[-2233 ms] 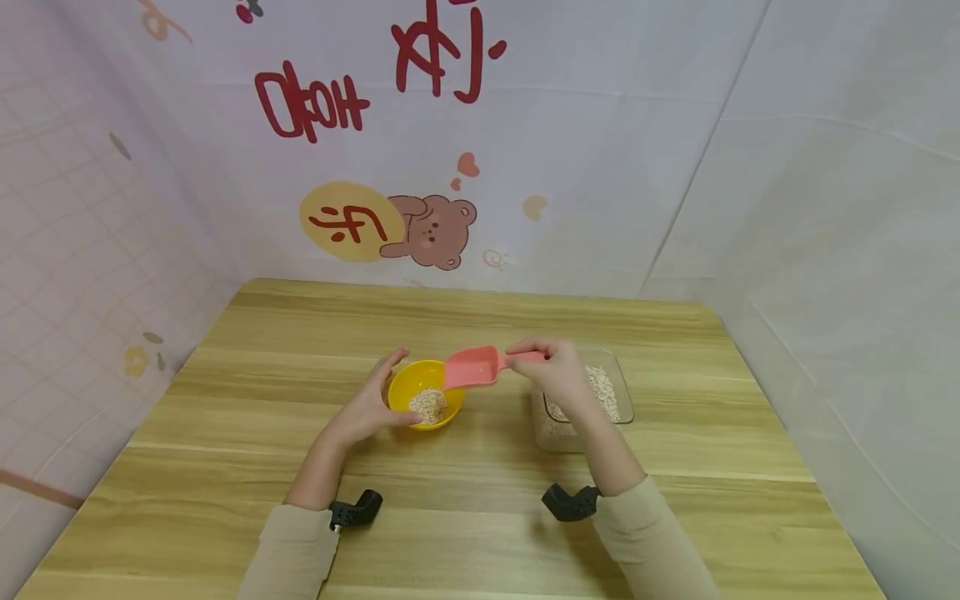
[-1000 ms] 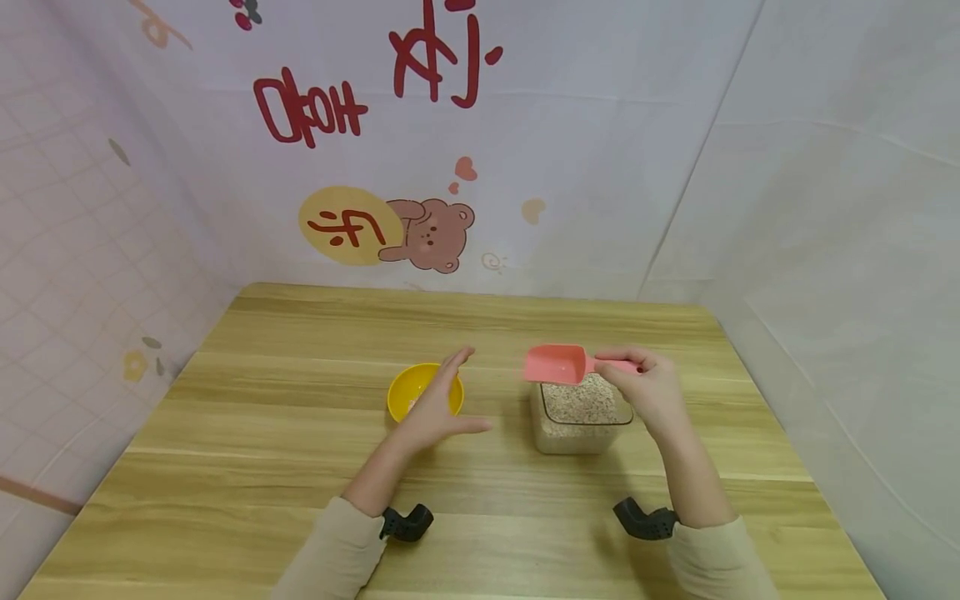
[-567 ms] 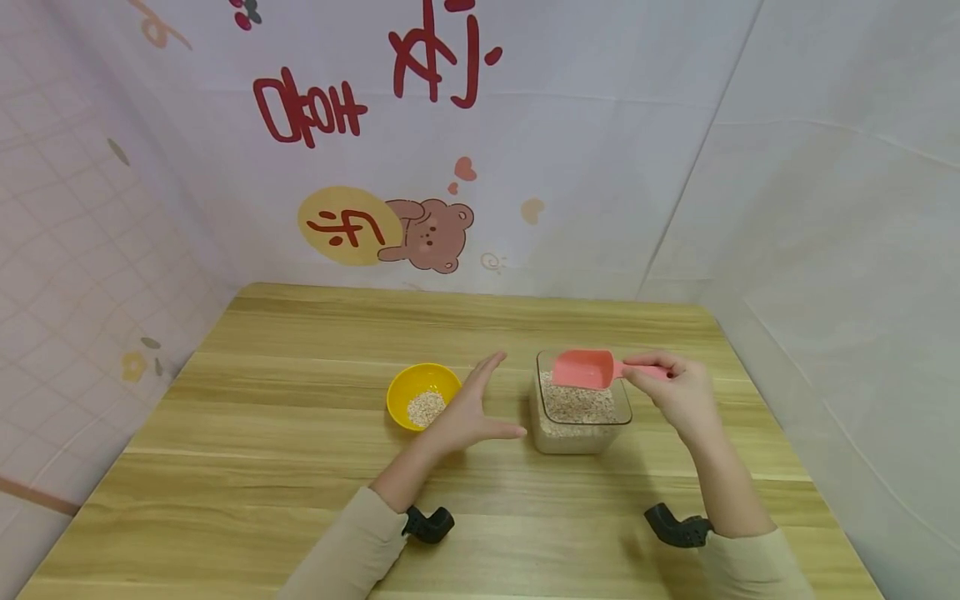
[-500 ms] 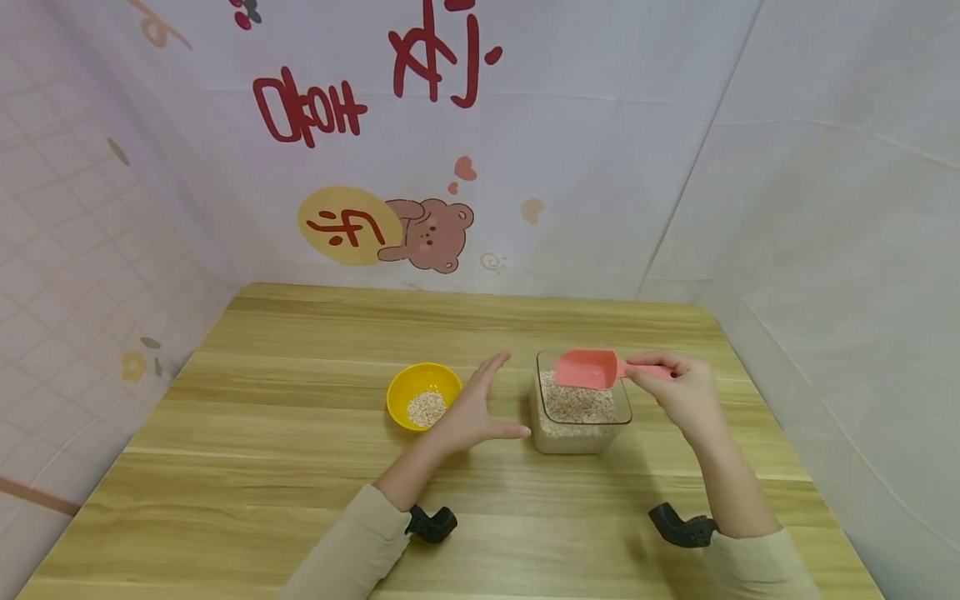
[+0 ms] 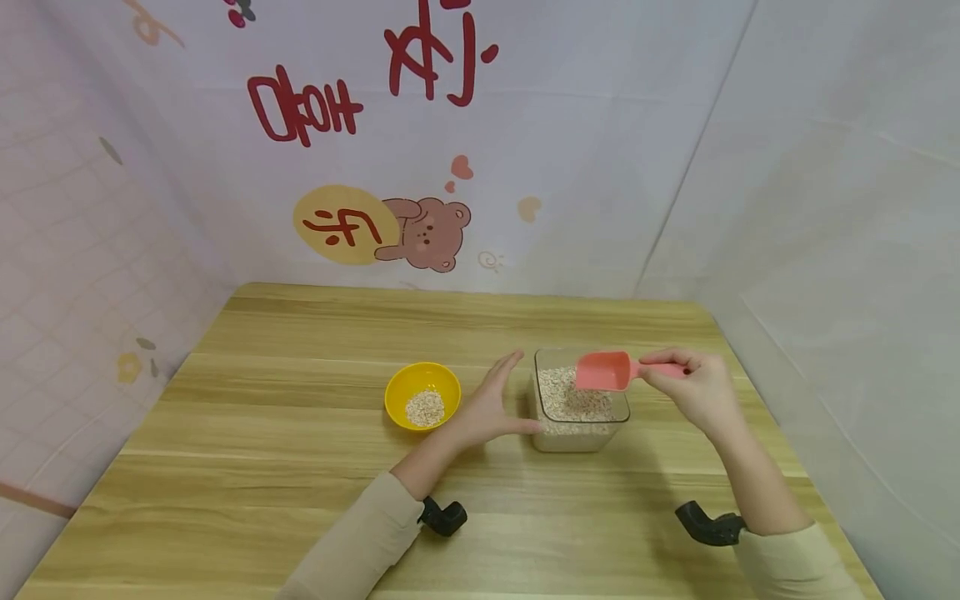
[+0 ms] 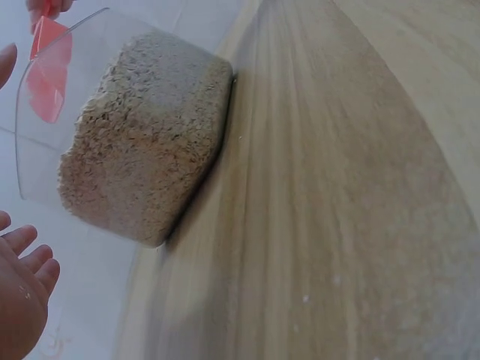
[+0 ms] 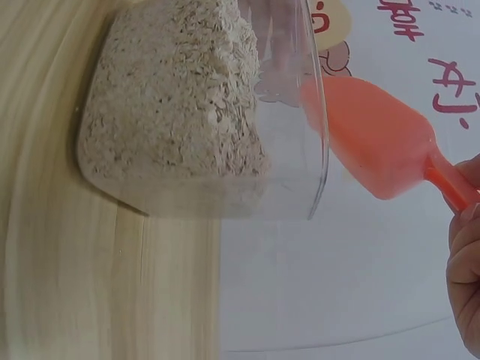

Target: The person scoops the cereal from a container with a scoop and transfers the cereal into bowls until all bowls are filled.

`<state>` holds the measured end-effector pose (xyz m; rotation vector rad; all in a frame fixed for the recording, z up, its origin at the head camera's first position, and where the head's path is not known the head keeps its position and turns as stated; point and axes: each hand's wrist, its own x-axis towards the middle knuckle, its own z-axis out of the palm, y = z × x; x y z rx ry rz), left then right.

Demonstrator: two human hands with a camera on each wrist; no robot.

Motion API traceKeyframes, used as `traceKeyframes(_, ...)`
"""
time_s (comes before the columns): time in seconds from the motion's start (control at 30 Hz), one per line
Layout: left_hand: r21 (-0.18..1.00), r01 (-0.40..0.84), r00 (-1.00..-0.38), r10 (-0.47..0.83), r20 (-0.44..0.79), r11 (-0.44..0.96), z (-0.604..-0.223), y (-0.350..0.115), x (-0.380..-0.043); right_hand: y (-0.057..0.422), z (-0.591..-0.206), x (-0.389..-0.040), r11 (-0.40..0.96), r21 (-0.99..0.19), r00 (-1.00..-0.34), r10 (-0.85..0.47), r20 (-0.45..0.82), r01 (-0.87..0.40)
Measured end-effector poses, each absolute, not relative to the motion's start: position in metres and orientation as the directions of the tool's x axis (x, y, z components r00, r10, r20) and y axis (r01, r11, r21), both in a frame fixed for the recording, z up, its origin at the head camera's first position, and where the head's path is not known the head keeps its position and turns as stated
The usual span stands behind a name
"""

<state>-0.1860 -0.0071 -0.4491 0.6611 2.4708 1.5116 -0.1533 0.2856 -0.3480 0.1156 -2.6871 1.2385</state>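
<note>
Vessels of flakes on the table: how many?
2: the yellow bowl, left of the left hand in the head view, and the clear container, right of that hand, with the pink scoop at its opening. No others show.

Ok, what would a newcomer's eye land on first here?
Probably the pink plastic scoop, held in the person's right grip over the clear, square-sided container of pale flakes. Then the round yellow bowl, further left on the wood-grain table, and the bold red characters on the white backdrop behind.
</note>
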Motion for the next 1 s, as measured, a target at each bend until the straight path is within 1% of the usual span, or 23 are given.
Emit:
traceKeyframes(0.2,0.878,0.297,-0.878,0.469,0.096,0.375,-0.451,-0.001,-0.190,0.287,-0.341,-0.154,0.685,-0.712,-0.981,-0.027,0.191,-0.157)
traceKeyframes(0.53,0.886,0.301,-0.867,0.488,0.100,0.353,-0.451,0.009,-0.195,0.286,-0.333,-0.156,0.744,-0.630,-0.967,-0.088,0.238,-0.223)
traceKeyframes(0.77,0.892,0.296,-0.862,0.499,0.095,0.342,-0.449,0.011,-0.196,0.281,-0.322,-0.156,0.799,-0.539,-0.955,-0.145,0.258,-0.267)
traceKeyframes(1.0,0.902,0.281,-0.855,0.513,0.081,0.327,-0.447,0.014,-0.198,0.278,-0.318,-0.159,0.824,-0.514,-0.967,-0.149,0.207,-0.237)
